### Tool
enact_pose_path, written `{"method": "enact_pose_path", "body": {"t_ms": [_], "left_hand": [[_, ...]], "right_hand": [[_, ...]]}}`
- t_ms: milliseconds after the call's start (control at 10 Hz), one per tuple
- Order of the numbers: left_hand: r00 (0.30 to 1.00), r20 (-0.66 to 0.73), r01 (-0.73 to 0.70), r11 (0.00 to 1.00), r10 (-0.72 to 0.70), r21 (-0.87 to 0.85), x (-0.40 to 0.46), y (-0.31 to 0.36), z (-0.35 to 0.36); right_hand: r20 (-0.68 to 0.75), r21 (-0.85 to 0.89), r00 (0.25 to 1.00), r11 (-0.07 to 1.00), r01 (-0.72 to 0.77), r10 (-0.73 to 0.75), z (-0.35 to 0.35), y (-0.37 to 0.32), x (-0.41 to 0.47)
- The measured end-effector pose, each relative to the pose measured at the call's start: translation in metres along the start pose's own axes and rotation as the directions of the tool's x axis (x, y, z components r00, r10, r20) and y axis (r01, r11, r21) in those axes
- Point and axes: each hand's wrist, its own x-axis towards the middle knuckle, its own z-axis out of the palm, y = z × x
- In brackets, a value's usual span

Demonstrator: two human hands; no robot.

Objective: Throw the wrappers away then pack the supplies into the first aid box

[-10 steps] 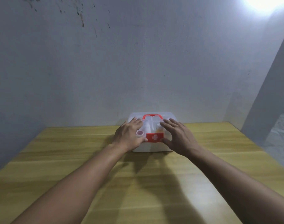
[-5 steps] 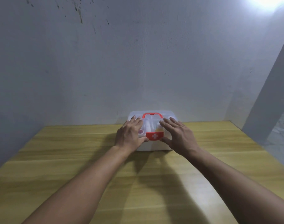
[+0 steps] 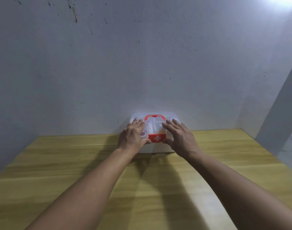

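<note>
Head view: first aid box at back of worktop, against wall. Left hand, right hand flat, fingers spread on lid, gripping nothing. Risk: red latch maybe unclicked, lid pops; uneven push skids box.

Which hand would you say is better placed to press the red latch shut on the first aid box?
Left, marginally. The left hand has its thumb touching the red latch on the first aid box; the right hand lies just beside it.

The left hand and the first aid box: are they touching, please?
Touching. The head view shows the left hand lying flat on the first aid box lid, thumb against its red latch.
</note>
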Motion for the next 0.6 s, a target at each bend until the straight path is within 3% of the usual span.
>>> {"method": "enact_pose_path", "body": {"t_ms": [400,600], "left_hand": [[1.0,-0.018,0.003,1.0,-0.003,-0.004,0.003,-0.002,0.007],[0.985,0.175,-0.022,0.99,-0.003,0.141,-0.008,-0.004,-0.008]], "right_hand": [[0.001,0.002,1.0,1.0,-0.003,0.003,0.005,0.005,0.004],[0.126,-0.048,0.992,0.999,-0.019,0.025,-0.007,0.0,-0.011]]}}
